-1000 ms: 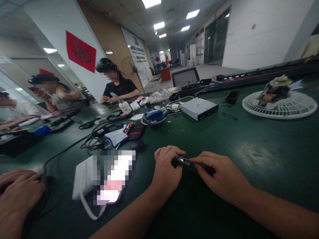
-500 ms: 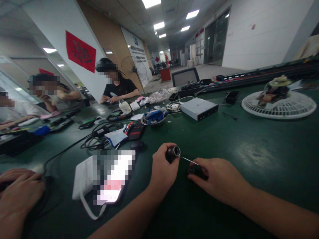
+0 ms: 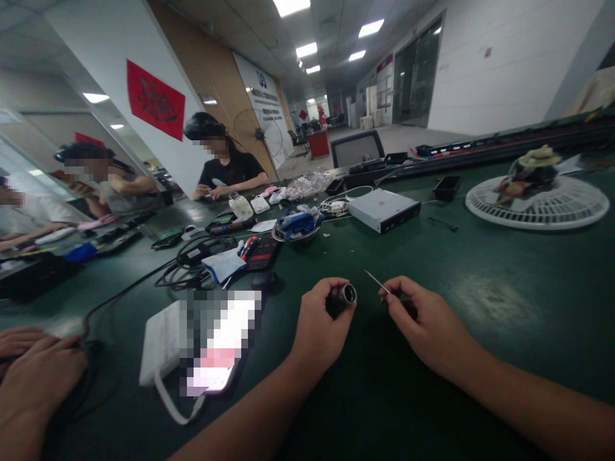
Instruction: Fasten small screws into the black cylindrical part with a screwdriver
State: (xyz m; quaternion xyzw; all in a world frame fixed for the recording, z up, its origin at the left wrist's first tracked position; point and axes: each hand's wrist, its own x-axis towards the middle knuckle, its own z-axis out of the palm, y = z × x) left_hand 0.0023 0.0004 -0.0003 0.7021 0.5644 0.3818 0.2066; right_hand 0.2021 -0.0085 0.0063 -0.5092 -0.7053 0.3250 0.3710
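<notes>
Fingers of my left hand (image 3: 321,320) are wrapped round a dark cylinder (image 3: 346,294) whose round, metal-rimmed opening faces up and to the right. Just right of it, my right hand (image 3: 423,314) pinches a thin metal rod (image 3: 377,282), its tip pointing up and left, apart from the cylinder. A small dark thing shows in the shade under the right fingers, too unclear to name. Left of my left hand lie a lit phone (image 3: 228,339) and a white power bank (image 3: 161,342) joined by a white cable.
Beyond my hands are a bowl with blue cloth (image 3: 296,224), a grey disc drive (image 3: 384,210) and a white fan grille (image 3: 538,202). A red screwdriver (image 3: 250,246) and black cables (image 3: 192,256) lie left. Another person's hands (image 3: 43,365) rest at the left edge.
My right hand has turned and lifted a little, taking the rod's tip up and away from the cylinder. My left hand has moved slightly right with the cylinder.
</notes>
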